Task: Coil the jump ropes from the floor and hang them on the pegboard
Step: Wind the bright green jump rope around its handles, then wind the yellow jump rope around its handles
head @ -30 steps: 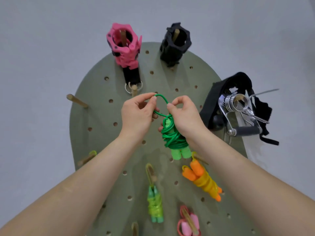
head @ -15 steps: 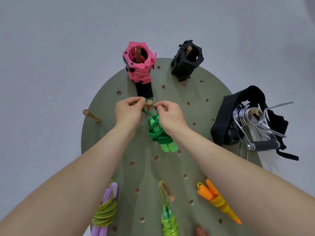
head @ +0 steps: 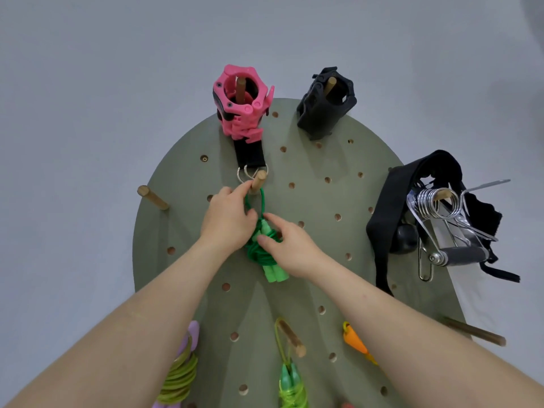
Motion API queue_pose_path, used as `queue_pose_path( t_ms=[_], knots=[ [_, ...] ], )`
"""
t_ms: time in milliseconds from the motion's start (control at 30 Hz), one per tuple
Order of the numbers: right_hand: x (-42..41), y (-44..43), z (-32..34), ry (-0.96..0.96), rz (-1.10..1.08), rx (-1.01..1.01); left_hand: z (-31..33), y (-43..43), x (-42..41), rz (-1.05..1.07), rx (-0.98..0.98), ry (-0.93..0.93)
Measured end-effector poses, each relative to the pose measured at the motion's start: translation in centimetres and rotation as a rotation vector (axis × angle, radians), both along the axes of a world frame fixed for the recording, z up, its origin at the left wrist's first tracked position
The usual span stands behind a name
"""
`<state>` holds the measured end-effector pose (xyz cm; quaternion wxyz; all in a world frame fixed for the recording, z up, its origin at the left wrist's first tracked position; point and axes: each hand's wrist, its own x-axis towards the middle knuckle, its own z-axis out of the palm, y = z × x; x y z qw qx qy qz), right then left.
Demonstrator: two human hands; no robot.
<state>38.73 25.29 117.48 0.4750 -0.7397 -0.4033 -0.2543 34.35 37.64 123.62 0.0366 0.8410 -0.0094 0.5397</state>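
Green jump rope (head: 266, 257) is at frame centre, coiled into a tight bundle against the pegboard (head: 338, 248), its two light-green handles pointing down. Its free loop runs up to the base of a wooden peg (head: 259, 181) just above; it looks hooked over the peg, but the left fingertips hide part of it, so can't confirm. Left hand (head: 226, 220) pinches the loop cord, index finger up by the peg and thumb lower on the cord. Right hand (head: 291, 245) has its thumb and curled fingers clamped on the upper part of the bundle, around the handle tops. The same peg also carries the metal rings of a short black strap (head: 249, 156), which hangs under a pink collar (head: 240, 107) at upper centre. Black collar (head: 325, 106) sits on its own peg to the right of the pink one. Right edge: chrome spring clamp (head: 441, 209) and a wide black band (head: 388, 210) share a peg. Bare peg (head: 153, 197) at centre left. Along the bottom edge: yellow-green rope with purple handles (head: 179, 375) at left, lime rope (head: 290, 390) hanging at centre, orange handles (head: 354, 341) partly behind the right forearm.
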Motion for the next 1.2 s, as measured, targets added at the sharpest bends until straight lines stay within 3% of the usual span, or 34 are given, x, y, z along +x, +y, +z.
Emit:
queue_pose_path(
  t_ms=[133, 300, 367, 533, 700, 800, 1000, 1200],
  knots=[
    [0.3, 0.6, -0.6, 0.077, -0.028, 0.026, 0.0, -0.4, 0.1, 0.037, -0.116, 0.187],
    [-1.6, -2.9, -2.3, 0.156, -0.048, 0.162, -2.8, -2.6, -2.8, -0.324, -0.317, -0.201],
    [-3.9, -5.6, -3.7, 0.189, 0.053, 0.227, -5.3, -4.9, -4.5, -0.559, -0.389, -0.222],
    [-9.5, -13.8, -9.3, 0.297, 0.154, 0.130, -14.2, -11.2, -7.7, -0.894, -0.422, -0.060],
    [-12.0, -20.5, -18.2, 0.493, -0.037, -0.185, -25.9, -15.0, -9.2, -1.091, -0.587, 0.224],
    [-12.2, -23.5, -25.5, 0.677, -0.134, -0.404, -34.9, -16.7, -10.1, -1.048, -0.730, 0.461],
    [-14.0, -28.5, -42.5, 1.014, -0.146, -0.800, -53.4, -19.5, -14.4, -0.717, -0.829, 1.009],
    [-18.1, -32.2, -62.2, 1.289, -0.104, -0.893, -71.6, -22.9, -20.2, -0.451, -0.808, 1.442]
  ],
)
